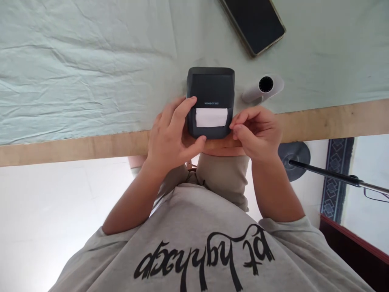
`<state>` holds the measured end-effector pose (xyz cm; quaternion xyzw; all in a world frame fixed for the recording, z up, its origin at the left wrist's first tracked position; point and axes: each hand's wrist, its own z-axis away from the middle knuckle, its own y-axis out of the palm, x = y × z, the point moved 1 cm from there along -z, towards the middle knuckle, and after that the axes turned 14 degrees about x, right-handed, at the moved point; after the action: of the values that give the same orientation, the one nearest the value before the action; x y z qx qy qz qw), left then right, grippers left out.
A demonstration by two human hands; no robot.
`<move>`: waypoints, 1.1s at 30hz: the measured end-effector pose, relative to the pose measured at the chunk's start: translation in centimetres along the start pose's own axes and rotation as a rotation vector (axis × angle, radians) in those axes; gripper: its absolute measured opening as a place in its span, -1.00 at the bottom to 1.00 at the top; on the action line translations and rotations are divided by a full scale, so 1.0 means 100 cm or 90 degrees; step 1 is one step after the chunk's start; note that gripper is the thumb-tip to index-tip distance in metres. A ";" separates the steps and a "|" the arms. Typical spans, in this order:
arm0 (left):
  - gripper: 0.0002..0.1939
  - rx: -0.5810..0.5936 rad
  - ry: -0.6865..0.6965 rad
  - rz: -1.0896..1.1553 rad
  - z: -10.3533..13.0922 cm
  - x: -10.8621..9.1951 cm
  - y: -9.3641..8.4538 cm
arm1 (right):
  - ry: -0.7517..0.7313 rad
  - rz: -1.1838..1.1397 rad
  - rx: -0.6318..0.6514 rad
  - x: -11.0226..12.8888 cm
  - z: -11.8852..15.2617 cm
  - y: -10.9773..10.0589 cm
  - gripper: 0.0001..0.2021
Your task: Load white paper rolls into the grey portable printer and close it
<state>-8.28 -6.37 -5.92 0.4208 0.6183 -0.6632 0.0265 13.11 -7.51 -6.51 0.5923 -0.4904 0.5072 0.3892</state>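
A dark label printer (212, 87) marked NIIMBOT lies near the front edge of the table, with a white paper label (212, 117) showing in the opening on its face. My left hand (170, 134) grips the printer's left side, index finger at its upper left and thumb at its front corner. At the printer's right edge, my right hand (258, 132) has thumb and index finger pinched together. Whatever may be between those fingertips is too small to make out. The other right fingers are curled in.
A white cylindrical device (258, 94) with a dark round end lies right of the printer. Farther back is a black phone (258, 22). Pale green cloth (91, 73) covers the table behind a bare wooden edge (75, 149). A stand with a round base (299, 174) is on the floor.
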 end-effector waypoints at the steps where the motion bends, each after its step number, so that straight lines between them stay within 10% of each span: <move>1: -0.36 -0.001 -0.002 -0.002 0.000 -0.001 0.000 | 0.003 0.000 0.003 0.001 0.000 0.000 -0.95; 23: -0.29 0.001 -0.064 0.033 0.001 0.003 0.004 | -0.016 0.055 0.137 0.009 -0.007 -0.007 -0.85; 33: -0.39 -0.029 -0.028 -0.020 -0.002 0.000 0.004 | 0.032 0.067 0.053 0.007 0.000 -0.002 -0.81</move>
<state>-8.01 -6.30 -6.21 0.3956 0.6390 -0.6585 0.0397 13.30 -7.62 -5.80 0.5683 -0.4893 0.5616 0.3496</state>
